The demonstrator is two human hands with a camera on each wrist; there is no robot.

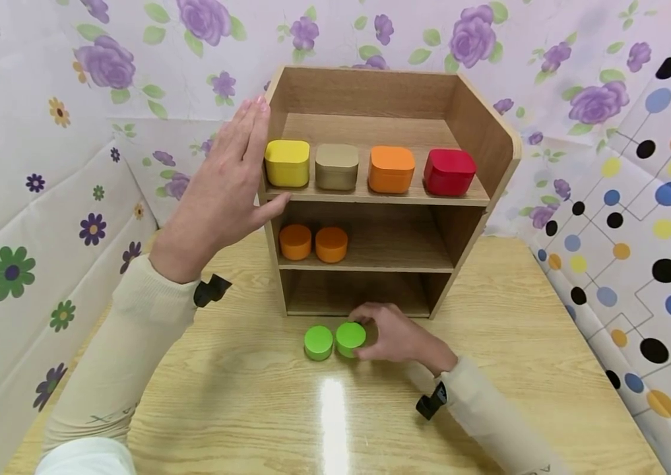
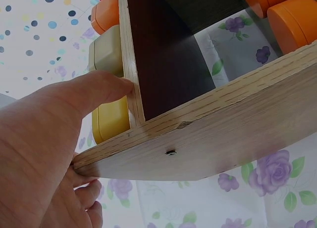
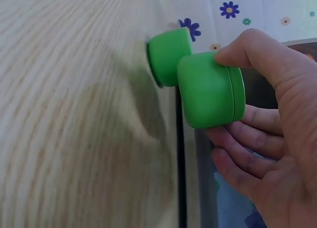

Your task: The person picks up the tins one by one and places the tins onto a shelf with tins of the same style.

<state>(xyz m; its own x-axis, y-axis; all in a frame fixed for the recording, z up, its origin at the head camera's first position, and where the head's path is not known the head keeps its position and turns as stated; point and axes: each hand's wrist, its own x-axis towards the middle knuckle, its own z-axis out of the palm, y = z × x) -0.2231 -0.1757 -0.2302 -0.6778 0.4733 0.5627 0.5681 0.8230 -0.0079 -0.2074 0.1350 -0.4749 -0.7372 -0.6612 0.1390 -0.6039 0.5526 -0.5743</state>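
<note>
My right hand point(image 1: 397, 336) pinches a small round green container point(image 1: 350, 338) between thumb and fingers, low in front of the shelf. Its lid seam shows in the right wrist view, where the thumb point(image 3: 247, 47) lies along one side and the fingers curl beneath. A matching green container point(image 1: 319, 342) stands on the table just left of it. My left hand point(image 1: 222, 178) lies against the left side of the wooden shelf point(image 1: 371, 92), its fingers straight along the outer panel. The left thumb point(image 2: 106, 87) presses the front edge of the upper board, beside a yellow container point(image 1: 287, 163).
On the upper board, the yellow container stands in a row with beige point(image 1: 337, 167), orange point(image 1: 391, 169) and red point(image 1: 450, 172) ones. Two round orange containers point(image 1: 295, 242) sit at the left of the middle level. Patterned cloth walls point(image 1: 596, 158) enclose the wooden table point(image 1: 240, 396).
</note>
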